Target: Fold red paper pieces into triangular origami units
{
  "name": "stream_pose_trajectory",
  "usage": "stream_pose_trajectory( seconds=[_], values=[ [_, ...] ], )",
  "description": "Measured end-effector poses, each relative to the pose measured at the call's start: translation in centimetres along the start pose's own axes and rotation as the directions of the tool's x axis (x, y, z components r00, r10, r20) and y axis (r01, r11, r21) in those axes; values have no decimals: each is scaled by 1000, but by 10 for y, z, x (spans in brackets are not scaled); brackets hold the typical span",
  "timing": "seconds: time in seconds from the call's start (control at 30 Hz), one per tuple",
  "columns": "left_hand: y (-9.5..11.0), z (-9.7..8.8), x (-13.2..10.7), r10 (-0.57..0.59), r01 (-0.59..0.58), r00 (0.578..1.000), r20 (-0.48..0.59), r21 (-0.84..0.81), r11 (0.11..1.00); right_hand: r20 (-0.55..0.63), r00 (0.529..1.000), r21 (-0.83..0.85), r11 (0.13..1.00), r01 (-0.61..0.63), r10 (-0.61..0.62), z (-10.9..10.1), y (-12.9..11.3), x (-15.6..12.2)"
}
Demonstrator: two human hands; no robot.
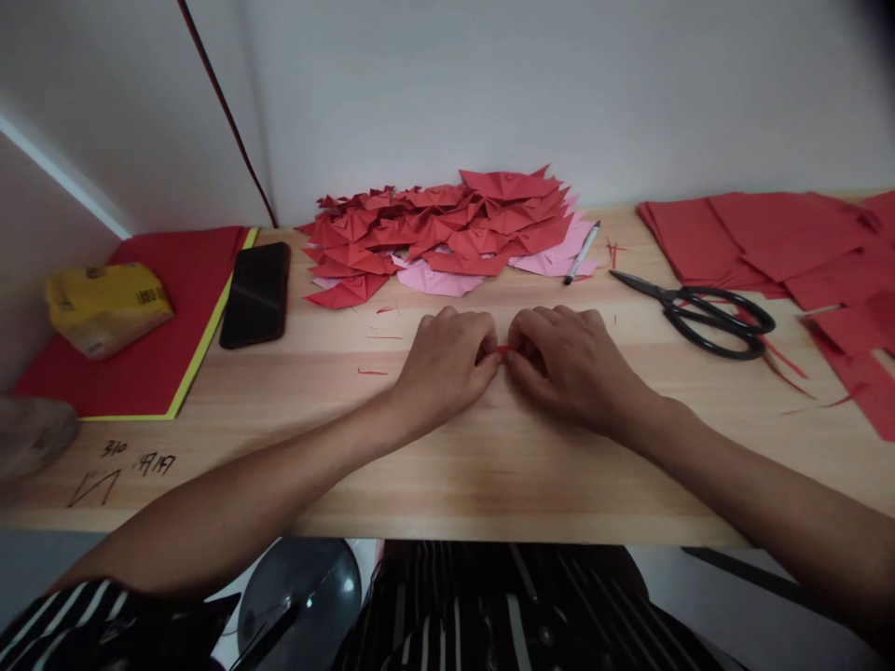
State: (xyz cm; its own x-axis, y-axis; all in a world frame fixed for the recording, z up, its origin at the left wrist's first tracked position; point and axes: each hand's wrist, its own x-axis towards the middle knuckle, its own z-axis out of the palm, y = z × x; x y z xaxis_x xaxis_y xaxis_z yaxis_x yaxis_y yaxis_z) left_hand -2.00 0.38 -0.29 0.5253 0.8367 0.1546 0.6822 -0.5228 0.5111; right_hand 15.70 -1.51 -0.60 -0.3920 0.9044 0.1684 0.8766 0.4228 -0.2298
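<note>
My left hand (454, 354) and my right hand (556, 359) meet closely over the middle of the wooden table. Between their pinched fingertips shows a small bit of red paper (502, 351); most of it is hidden by the fingers, so its shape cannot be made out. Both hands are closed, thumbs toward each other. Just beyond them lies a heap of folded red paper pieces (447, 224), with some pink folded pieces (440, 278) under it. A pen (583, 252) rests at the heap's right side.
Black-handled scissors (713, 317) lie to the right, beside stacked red paper sheets (769, 238) and thin offcuts. At left are a black phone (255, 294), a red sheet with yellow edge (202, 308) and a yellow package (108, 308). A wall (489, 93) stands behind.
</note>
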Motion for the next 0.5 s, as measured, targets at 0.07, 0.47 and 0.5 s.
stream_pose_trajectory(
  seconds=[0.07,0.47,0.5],
  values=[
    [-1,-3,0,-8,8,1000,15,-39,999,8,1000,5,1000,-2,2,0,0,0],
    [-1,-6,3,-39,41,999,27,-65,997,-1,1000,-83,997,-4,4,1,-5,2],
    [-2,-6,3,-36,37,999,21,-66,997,0,1000,-92,996,-9,9,1,-5,2]
  ],
)
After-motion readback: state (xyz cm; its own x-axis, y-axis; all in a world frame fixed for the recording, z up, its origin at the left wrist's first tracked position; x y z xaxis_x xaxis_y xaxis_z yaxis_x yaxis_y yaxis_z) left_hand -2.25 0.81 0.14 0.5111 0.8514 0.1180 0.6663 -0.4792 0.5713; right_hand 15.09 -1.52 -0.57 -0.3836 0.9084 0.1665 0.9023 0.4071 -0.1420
